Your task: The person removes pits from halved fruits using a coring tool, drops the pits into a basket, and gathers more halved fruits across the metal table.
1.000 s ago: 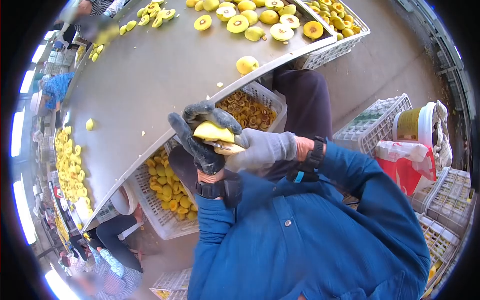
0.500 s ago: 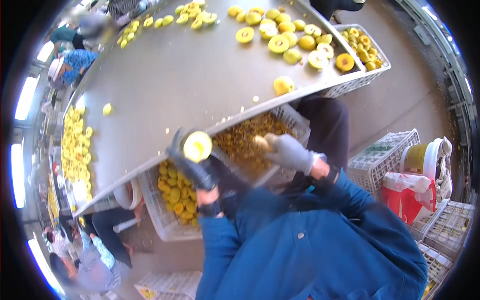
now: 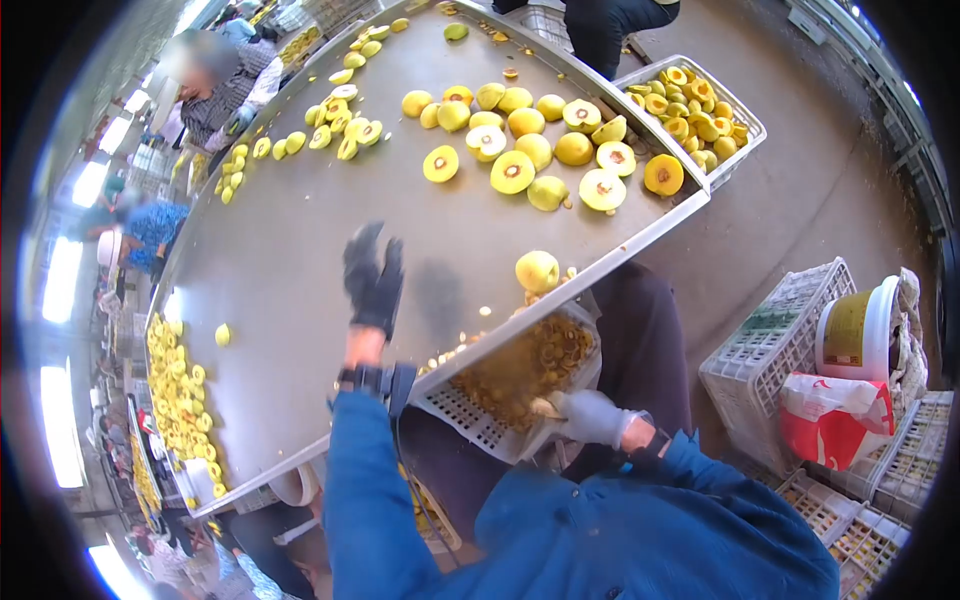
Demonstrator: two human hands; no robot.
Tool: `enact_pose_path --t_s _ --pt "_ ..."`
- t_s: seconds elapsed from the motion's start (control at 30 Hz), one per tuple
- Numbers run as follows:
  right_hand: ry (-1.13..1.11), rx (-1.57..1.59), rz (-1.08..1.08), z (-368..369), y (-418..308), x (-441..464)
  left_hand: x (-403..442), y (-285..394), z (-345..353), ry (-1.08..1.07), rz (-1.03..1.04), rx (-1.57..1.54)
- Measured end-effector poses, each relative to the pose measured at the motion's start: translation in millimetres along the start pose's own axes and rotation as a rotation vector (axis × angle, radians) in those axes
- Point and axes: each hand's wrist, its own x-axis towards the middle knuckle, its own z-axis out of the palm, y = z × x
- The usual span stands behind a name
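Observation:
My left hand (image 3: 373, 280), in a black glove, reaches out over the metal table (image 3: 290, 260). Its fingers are apart and nothing shows in them. To its right lie halved yellow peaches (image 3: 512, 172), several with the pit cavity facing up. A single yellow peach (image 3: 537, 270) sits near the table's front edge. My right hand (image 3: 597, 417), in a grey glove, is low by my lap, closed around a small tan object (image 3: 545, 407) whose kind is too blurred to tell. Just beyond it is a white crate (image 3: 475, 424) with brown pits and scraps.
Pitted peach pieces (image 3: 183, 400) line the table's left end. A white crate of peach halves (image 3: 755, 140) stands beyond the right corner. On the floor at right are a stacked crate (image 3: 765, 350), a bucket (image 3: 855, 330) and a red-and-white bag (image 3: 830, 425). A co-worker (image 3: 215, 110) sits across the table.
My left hand has let go of the peach half it held and moved forward over the table, its fingers now apart. My right hand has come lower, nearer my lap. The view has shifted.

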Motion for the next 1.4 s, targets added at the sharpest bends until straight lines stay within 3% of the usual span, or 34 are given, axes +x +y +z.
enact_pose_path --t_s 0.1,0.2,0.23,0.3,0.33,0.37,0.47,0.53,0.6,0.67,0.7,0.8,0.93,1.07,1.1,1.23,1.4 --pt "0.03 0.091 0.049 -3.8 4.8 3.7 76.8 12.5 74.5 -0.095 0.081 0.071" --pt "-0.011 0.093 0.134 -13.4 0.7 7.5 112.7 22.1 131.0 -0.255 -0.144 0.071" --pt "-0.046 0.092 0.159 -18.7 -2.0 7.8 116.3 18.0 141.0 -0.345 -0.179 -0.07" --pt "-0.064 0.113 0.169 -21.5 -0.7 5.1 104.3 16.2 146.1 -0.355 -0.062 -0.002" --pt "-0.048 0.135 0.15 -20.5 0.4 4.6 93.1 14.8 140.4 -0.359 -0.008 0.038" --pt "-0.03 0.153 0.124 -21.0 0.6 5.6 81.9 12.8 131.6 -0.377 0.016 -0.114" --pt "0.448 0.529 -0.174 -28.8 -3.1 10.7 45.0 49.7 49.4 -0.432 0.141 -0.35" --pt "0.417 0.906 0.028 -48.1 -10.8 21.8 20.0 68.5 -0.2 -0.471 0.272 -0.402" --pt "0.364 1.08 -0.005 -80.6 -40.0 26.2 -3.6 96.4 -45.4 -0.559 0.346 -0.471" --pt "0.374 1.021 -0.045 -77.9 -66.1 29.3 -31.3 120.7 -77.4 -0.556 0.353 -0.513" --pt "0.377 0.99 -0.069 -73.0 -77.3 28.9 -46.8 127.8 -90.2 -0.558 0.294 -0.544" --pt "0.352 1.053 -0.141 -47.9 -104.4 22.3 -94.8 157.6 -114.8 -0.36 -0.33 -1.102" --pt "0.259 0.496 -0.178 -41.3 -127.8 2.1 -126.7 178.0 -113.5 0.103 -0.51 -1.504" --pt "0.388 -0.018 -0.296 -35.6 -126.8 -1.1 -140.6 185.4 -113.6 0.211 -0.646 -1.664" --pt "0.391 -0.051 -0.311 -38.4 -128.4 -3.7 -140.5 188.9 -117.8 0.221 -0.666 -1.676" --pt "0.39 -0.144 -0.344 -51.5 -141.3 -13.4 -132.3 200.6 -132.9 0.083 -0.546 -1.011" --pt "0.356 -0.18 -0.328 -51.1 -140.9 -15.2 -147.6 188.8 -121.1 0.071 -0.416 -0.675"
